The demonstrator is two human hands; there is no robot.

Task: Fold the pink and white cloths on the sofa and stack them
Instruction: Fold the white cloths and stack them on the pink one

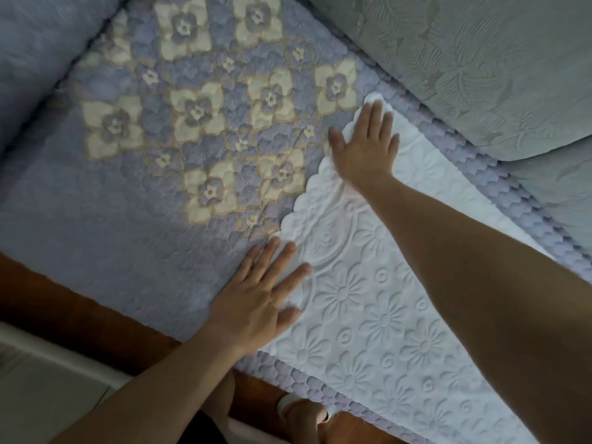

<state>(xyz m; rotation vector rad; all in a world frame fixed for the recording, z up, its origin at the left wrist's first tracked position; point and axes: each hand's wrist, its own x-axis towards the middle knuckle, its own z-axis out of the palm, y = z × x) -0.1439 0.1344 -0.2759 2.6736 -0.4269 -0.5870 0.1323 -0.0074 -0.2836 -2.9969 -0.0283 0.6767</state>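
The sofa seat (96,200) fills most of the view, covered in a lilac quilted cover patterned with cream flowers, and it runs from the upper left down to a scalloped front edge at the lower middle. Grey-green cushions (480,68) with a leaf relief lie along the upper right, and a plain lilac cushion (38,43) sits in the upper left corner. The white cloth (378,331) lies flat on the right part of the seat, a long quilted piece stamped with flowers and circles, its scalloped short edge facing left and its far corner reaching up near the grey-green cushions. No pink cloth can be made out. A strip of dark wooden floor (80,318) shows below the seat's front edge. The right arm stretches forward across the cloth from the lower right, nearly straight, and the right hand (365,145) lies palm down on the cloth's far left corner, fingers spread and flat, gripping nothing. The left arm comes up from the lower left, and the left hand (259,296) lies palm down at the cloth's near left edge, fingers splayed apart, fingertips over the scalloped edge and the heel on the lilac cover; it pinches nothing. A foot (304,411) in a white-strapped sandal stands on the floor at the bottom.
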